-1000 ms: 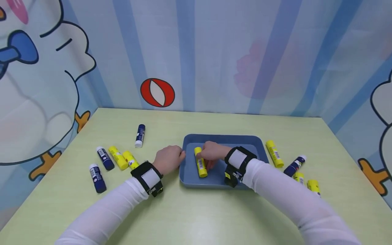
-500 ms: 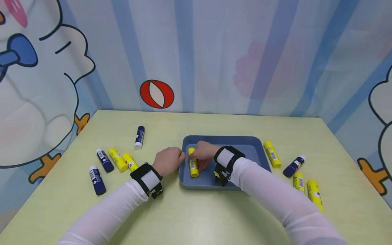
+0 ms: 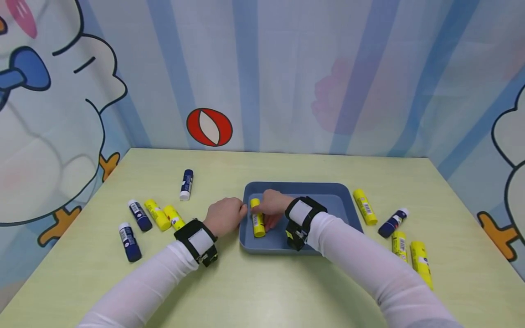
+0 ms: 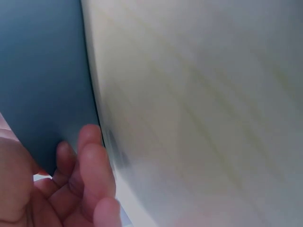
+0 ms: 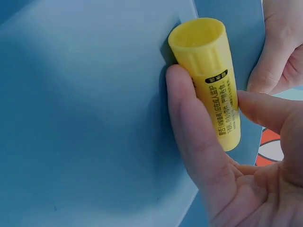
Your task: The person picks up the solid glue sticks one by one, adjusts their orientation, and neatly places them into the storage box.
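In the head view a yellow glue stick (image 3: 258, 226) lies lengthwise along the left side inside a blue-grey tray (image 3: 320, 193). My right hand (image 3: 275, 206) pinches this stick between thumb and fingers, which the right wrist view shows closely on the stick (image 5: 214, 80); its hollow end faces that camera. At the tray's left edge, my left hand (image 3: 224, 216) grips the rim. The left wrist view shows its curled fingers (image 4: 94, 170) against the outer wall of the tray (image 4: 42, 71).
Left on the table lie dark blue glue sticks (image 3: 130, 242) with white ends and yellow ones (image 3: 157, 215). A lone blue stick (image 3: 186, 184) is farther back. Right of the tray are several yellow sticks (image 3: 365, 207) and a blue one (image 3: 393, 223). A printed curtain (image 3: 287, 82) hangs behind.
My right hand has moved the yellow glue stick leftward in the tray, close to the left wall. The left hand has stayed at the rim.
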`<state>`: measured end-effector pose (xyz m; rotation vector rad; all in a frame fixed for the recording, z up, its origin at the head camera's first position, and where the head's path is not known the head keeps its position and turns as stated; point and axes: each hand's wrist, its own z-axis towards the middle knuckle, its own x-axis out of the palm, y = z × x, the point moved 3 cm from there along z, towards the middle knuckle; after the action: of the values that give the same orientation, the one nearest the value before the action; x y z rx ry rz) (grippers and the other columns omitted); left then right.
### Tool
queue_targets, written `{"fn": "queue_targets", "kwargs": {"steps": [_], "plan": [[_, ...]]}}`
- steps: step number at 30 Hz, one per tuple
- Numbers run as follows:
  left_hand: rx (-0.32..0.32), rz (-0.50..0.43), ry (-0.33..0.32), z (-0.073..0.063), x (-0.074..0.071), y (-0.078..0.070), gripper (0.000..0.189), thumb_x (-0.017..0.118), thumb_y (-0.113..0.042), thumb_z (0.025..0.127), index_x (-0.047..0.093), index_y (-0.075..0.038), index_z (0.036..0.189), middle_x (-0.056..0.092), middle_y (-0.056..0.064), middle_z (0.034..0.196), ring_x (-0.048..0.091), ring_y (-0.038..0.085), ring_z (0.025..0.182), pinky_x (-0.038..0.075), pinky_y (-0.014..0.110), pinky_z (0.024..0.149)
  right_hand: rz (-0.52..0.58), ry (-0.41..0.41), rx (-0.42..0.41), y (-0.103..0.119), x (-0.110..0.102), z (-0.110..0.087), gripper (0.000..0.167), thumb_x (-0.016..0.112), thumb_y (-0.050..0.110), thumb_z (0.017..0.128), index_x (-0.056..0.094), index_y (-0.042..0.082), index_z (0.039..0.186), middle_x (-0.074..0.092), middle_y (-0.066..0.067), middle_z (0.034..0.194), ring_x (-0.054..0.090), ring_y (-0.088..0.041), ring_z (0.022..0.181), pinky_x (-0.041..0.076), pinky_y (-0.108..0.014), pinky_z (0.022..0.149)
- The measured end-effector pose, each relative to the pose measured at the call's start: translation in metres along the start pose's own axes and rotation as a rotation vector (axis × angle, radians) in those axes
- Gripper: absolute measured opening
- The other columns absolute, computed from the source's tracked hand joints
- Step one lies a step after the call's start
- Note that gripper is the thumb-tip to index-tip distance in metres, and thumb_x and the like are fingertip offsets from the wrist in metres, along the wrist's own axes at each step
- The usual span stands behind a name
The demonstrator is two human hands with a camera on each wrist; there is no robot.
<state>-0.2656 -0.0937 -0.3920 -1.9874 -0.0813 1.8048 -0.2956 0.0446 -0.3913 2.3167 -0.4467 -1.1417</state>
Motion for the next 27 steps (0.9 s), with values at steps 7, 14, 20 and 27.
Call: {"fn": "queue_targets", "kwargs": {"steps": [7, 14, 20, 27], "plan": [[0.002, 0.003, -0.001, 0.002, 0.001, 0.000, 0.037, 0.049, -0.022, 0.100, 0.054, -0.010, 0.065, 0.050, 0.001, 0.058, 0.050, 0.016, 0.053, 0.036, 0.029, 0.049, 0.050, 0.008, -0.018, 0.000, -0.002, -0.004, 0.036, 0.059, 0.029, 0.097, 0.061, -0.006, 0.092, 0.069, -0.014, 0.068, 0.066, -0.017, 0.052, 0.054, -0.028, 0.053], [0.002, -0.006, 0.013, 0.002, 0.003, 0.002, 0.036, 0.047, -0.021, 0.100, 0.055, -0.010, 0.067, 0.052, 0.001, 0.058, 0.051, 0.016, 0.053, 0.038, 0.029, 0.050, 0.045, 0.027, -0.063, 0.001, -0.012, -0.018, 0.039, 0.057, 0.030, 0.098, 0.061, -0.009, 0.094, 0.069, -0.014, 0.069, 0.068, -0.019, 0.056, 0.054, -0.029, 0.056], [-0.006, -0.006, 0.011, 0.003, 0.002, 0.001, 0.036, 0.047, -0.021, 0.100, 0.056, -0.010, 0.067, 0.052, 0.001, 0.058, 0.051, 0.016, 0.053, 0.039, 0.029, 0.050, 0.027, 0.028, -0.127, -0.004, -0.028, -0.037, 0.037, 0.057, 0.029, 0.099, 0.062, -0.008, 0.099, 0.069, -0.012, 0.070, 0.069, -0.020, 0.061, 0.055, -0.030, 0.060], [0.015, 0.004, -0.016, -0.001, 0.003, 0.000, 0.037, 0.048, -0.020, 0.099, 0.054, -0.010, 0.064, 0.051, 0.001, 0.056, 0.050, 0.016, 0.051, 0.037, 0.028, 0.049, -0.027, -0.005, -0.244, -0.022, -0.056, -0.075, 0.037, 0.056, 0.033, 0.099, 0.061, -0.002, 0.107, 0.070, -0.013, 0.087, 0.070, -0.026, 0.078, 0.055, -0.038, 0.068]]}}
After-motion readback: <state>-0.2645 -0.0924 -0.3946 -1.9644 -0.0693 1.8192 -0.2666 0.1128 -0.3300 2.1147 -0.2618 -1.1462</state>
